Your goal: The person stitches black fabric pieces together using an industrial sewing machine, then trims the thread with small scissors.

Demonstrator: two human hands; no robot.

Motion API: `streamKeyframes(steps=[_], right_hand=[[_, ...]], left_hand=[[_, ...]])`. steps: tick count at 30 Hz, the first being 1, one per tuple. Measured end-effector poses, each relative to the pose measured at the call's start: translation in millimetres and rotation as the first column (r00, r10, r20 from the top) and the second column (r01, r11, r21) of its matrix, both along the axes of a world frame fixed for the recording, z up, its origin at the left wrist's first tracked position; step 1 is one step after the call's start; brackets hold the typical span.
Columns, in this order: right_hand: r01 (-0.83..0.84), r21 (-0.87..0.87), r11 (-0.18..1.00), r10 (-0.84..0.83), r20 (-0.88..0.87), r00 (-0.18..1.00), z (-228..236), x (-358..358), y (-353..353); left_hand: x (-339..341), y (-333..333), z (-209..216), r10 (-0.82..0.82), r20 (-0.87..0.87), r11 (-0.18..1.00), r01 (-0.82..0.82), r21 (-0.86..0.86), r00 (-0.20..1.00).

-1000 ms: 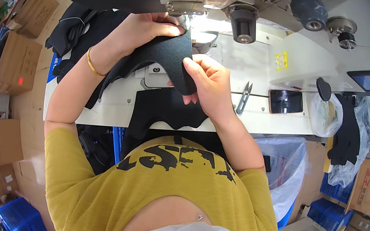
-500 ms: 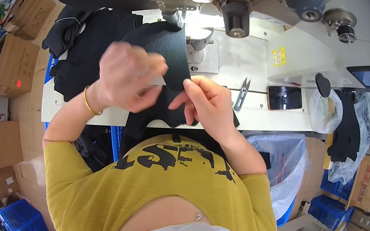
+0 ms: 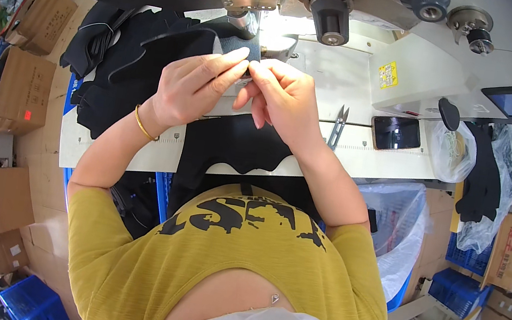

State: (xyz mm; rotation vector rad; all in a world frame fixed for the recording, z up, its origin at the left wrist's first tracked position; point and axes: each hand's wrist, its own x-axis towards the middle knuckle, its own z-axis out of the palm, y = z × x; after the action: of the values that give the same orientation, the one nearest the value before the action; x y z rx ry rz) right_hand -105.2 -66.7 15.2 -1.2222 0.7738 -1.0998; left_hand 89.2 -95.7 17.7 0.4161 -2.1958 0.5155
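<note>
A piece of black fabric (image 3: 239, 44) lies under the needle area of a sewing machine (image 3: 244, 3). At its near edge, the fingertips of my left hand (image 3: 190, 88) and my right hand (image 3: 285, 94) meet, both closed in a pinch on the fabric. The exact grip between the fingertips is partly hidden. Another dark cut piece (image 3: 231, 145) hangs over the table's front edge below my hands. To the left of my left hand rests a heap of black fabric pieces (image 3: 125, 62).
Thread snips (image 3: 338, 127) and a phone (image 3: 396, 134) lie on the white table (image 3: 373, 158), right of my right hand. Beyond them stands a clear plastic bag (image 3: 452, 154). A plastic-lined blue bin (image 3: 395, 232) is below the table's right side. Cardboard boxes (image 3: 22, 89) stand at far left.
My left hand has moved right and away from me to meet my right hand, which also went farther up. The fabric at the needle has folded over, with its left part raised.
</note>
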Motion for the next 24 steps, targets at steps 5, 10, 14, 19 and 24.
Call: streamKeyframes(steps=[5, 10, 14, 19, 24], right_hand=[[0.025, -0.018, 1.000, -0.025, 0.017, 1.000, -3, 4, -7], [0.024, -0.026, 0.999, -0.024, -0.023, 0.999, -4, 3, 1], [0.018, -0.016, 1.000, -0.018, -0.019, 1.000, -3, 5, 6], [-0.006, -0.018, 1.000, 0.005, -0.040, 0.999, -3, 7, 8], [-0.047, -0.021, 0.999, 0.047, -0.034, 0.998, -2, 9, 11]], left_hand=[[1, -14, 1, 0.041, -0.016, 0.999, -0.041, 0.001, 0.999], [0, -27, -1, 0.039, -0.050, 0.999, -0.038, 0.018, 0.998], [-2, -34, 1, 0.061, -0.092, 0.998, -0.058, 0.027, 0.994], [-3, -38, 1, 0.062, -0.133, 0.996, -0.053, 0.066, 0.989], [-3, -41, 1, 0.016, -0.142, 0.999, -0.010, 0.040, 0.990]])
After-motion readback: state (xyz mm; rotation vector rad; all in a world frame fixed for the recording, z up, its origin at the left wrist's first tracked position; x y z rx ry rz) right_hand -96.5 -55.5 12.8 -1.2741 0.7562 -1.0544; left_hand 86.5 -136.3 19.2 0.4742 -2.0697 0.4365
